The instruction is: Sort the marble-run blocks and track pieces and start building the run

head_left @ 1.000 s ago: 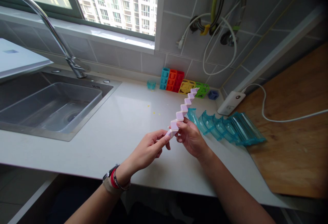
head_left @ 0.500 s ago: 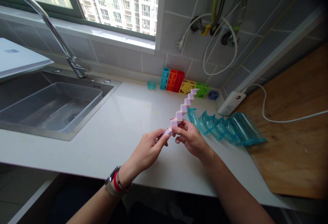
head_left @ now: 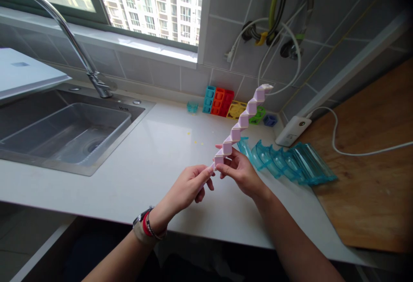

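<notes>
A pink and white snake puzzle (head_left: 239, 128) stretches in a zigzag from my hands up towards the tiled wall, its far end raised above the counter. My left hand (head_left: 190, 186) pinches the near end between thumb and fingers. Just above that, my right hand (head_left: 240, 171) grips the lower wedges, thumb in front and one fingertip showing behind the puzzle. Both hands are closed and hover over the white counter (head_left: 135, 187). Parts of the wedges in my fingers are hidden.
Translucent teal curved pieces (head_left: 284, 161) lie to the right, beside a wooden board (head_left: 371, 178) and a white power bank (head_left: 293, 131). Coloured plastic blocks (head_left: 218, 101) line the wall, near a small teal piece (head_left: 192, 107). At left is a sink (head_left: 93, 170) with a faucet (head_left: 75, 45).
The snake puzzle's far end has swung upward and to the right, now covering part of the yellow and green blocks. My left hand has tilted its end slightly down.
</notes>
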A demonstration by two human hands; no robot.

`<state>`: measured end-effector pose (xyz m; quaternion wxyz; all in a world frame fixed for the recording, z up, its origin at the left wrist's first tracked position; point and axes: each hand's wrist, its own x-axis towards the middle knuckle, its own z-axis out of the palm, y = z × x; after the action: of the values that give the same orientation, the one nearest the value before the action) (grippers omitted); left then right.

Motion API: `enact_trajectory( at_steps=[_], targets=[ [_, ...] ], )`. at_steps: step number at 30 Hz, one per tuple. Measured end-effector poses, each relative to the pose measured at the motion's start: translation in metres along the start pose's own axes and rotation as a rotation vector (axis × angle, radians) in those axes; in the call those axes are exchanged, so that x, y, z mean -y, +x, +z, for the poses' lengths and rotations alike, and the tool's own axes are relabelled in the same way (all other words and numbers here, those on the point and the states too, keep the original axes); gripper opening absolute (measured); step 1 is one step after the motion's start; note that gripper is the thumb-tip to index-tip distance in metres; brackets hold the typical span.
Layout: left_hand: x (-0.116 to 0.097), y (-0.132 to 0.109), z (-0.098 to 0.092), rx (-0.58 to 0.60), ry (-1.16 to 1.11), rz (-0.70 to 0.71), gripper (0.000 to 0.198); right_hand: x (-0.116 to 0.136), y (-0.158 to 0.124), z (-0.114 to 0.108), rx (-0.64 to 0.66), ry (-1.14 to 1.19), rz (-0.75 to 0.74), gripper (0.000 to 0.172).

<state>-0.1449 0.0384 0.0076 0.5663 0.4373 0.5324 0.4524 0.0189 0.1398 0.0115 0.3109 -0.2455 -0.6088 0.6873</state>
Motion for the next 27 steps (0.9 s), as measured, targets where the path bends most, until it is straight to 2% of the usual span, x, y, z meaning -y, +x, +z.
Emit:
enact_trajectory(
  at_steps=[6, 13, 19, 21, 24, 27],
  targets=[
    [0.002, 0.001, -0.001, 0.048, -0.154, -0.090, 0.049, -0.001, -0.001, -0.002, 0.074, 0.011, -0.033, 0.059],
    [0.001, 0.000, -0.005, -0.017, -0.098, -0.012, 0.044, -0.003, 0.000, -0.001, -0.046, -0.007, -0.053, 0.051],
    [-0.005, -0.004, -0.010, -0.055, 0.096, -0.001, 0.047, -0.003, 0.002, 0.000, -0.070, 0.020, -0.039, 0.050],
    [-0.007, -0.005, -0.007, -0.104, 0.191, 0.030, 0.046, -0.005, 0.003, 0.000, -0.081, 0.023, -0.004, 0.053],
    [-0.008, -0.007, -0.001, -0.201, 0.324, 0.099, 0.041, -0.011, 0.004, 0.002, -0.169, 0.023, 0.027, 0.053],
    [-0.008, -0.008, 0.004, -0.196, 0.330, 0.119, 0.041, -0.013, 0.004, 0.003, -0.217, 0.017, 0.004, 0.047]
  ],
)
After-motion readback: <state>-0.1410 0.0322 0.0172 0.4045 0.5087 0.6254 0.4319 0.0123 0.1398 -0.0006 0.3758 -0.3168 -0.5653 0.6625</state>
